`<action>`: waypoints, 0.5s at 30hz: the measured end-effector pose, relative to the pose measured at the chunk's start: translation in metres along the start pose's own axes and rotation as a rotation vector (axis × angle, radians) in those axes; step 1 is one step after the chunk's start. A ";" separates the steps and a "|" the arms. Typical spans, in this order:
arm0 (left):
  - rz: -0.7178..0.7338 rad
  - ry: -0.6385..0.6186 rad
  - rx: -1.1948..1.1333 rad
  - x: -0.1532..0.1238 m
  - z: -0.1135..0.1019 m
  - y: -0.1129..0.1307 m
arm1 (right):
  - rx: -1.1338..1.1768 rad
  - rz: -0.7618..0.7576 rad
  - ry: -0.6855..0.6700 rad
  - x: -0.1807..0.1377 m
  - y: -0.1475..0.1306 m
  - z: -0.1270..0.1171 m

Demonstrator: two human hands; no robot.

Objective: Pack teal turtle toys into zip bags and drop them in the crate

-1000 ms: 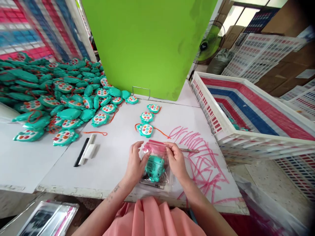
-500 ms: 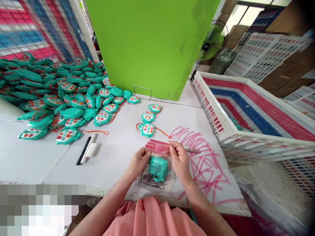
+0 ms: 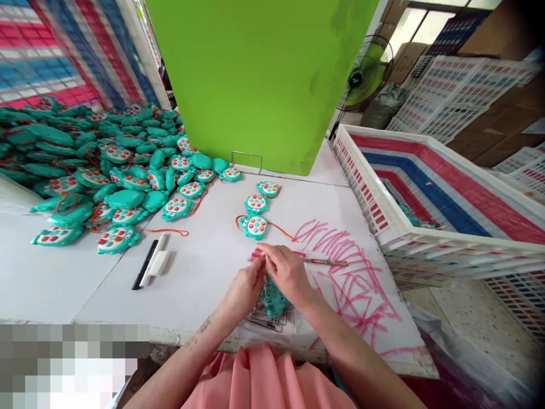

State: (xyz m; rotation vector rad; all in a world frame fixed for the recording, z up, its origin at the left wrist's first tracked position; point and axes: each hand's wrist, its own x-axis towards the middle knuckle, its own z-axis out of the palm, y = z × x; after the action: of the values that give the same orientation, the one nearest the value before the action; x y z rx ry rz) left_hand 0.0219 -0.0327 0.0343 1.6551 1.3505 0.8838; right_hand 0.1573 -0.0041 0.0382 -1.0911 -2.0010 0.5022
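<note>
A clear plastic bag (image 3: 269, 319) with a pink zip strip lies on the white table (image 3: 200, 272) near its front edge, and a teal toy (image 3: 275, 301) is inside it. My left hand (image 3: 244, 289) and my right hand (image 3: 286, 272) meet at the bag's top. Both pinch the pink strip, with the fingers pressed together. The hands hide most of the strip. Three loose teal toys with coloured buttons (image 3: 254, 225) lie in a row just beyond the hands.
A big heap of the same teal toys (image 3: 97, 165) covers the table's left side. A green panel (image 3: 259, 79) stands at the back. A white crate (image 3: 426, 199) sits to the right. A black and white tool (image 3: 151, 264) and a pen (image 3: 326, 262) lie on the table.
My right hand slid left along the pink strip to meet my left hand. The bag's top, spread wide before, is now covered by both hands.
</note>
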 end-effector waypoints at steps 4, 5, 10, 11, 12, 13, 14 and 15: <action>-0.076 -0.050 -0.147 0.000 -0.003 -0.008 | 0.467 0.425 0.288 0.012 0.041 -0.021; -0.113 -0.049 -0.194 0.000 -0.004 -0.012 | 0.538 0.505 0.410 0.016 0.057 -0.033; -0.235 -0.035 -0.441 0.001 -0.006 -0.032 | 0.603 0.674 0.828 0.035 0.134 -0.088; -0.247 -0.033 -0.481 0.001 -0.006 -0.036 | 0.594 0.699 0.812 0.037 0.143 -0.093; -0.258 -0.027 -0.507 0.002 -0.005 -0.038 | 0.585 0.722 0.781 0.039 0.151 -0.094; -0.269 -0.023 -0.521 0.002 -0.005 -0.041 | 0.576 0.742 0.746 0.041 0.156 -0.093; -0.281 -0.020 -0.531 0.003 -0.004 -0.043 | 0.566 0.757 0.716 0.043 0.158 -0.092; -0.292 -0.019 -0.541 0.003 -0.004 -0.044 | 0.553 0.767 0.697 0.044 0.159 -0.089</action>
State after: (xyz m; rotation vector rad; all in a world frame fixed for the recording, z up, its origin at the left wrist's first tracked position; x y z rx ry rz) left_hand 0.0007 -0.0246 -0.0039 1.0225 1.1676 0.9494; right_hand 0.2970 0.1183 0.0094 -1.3885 -0.7336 0.8513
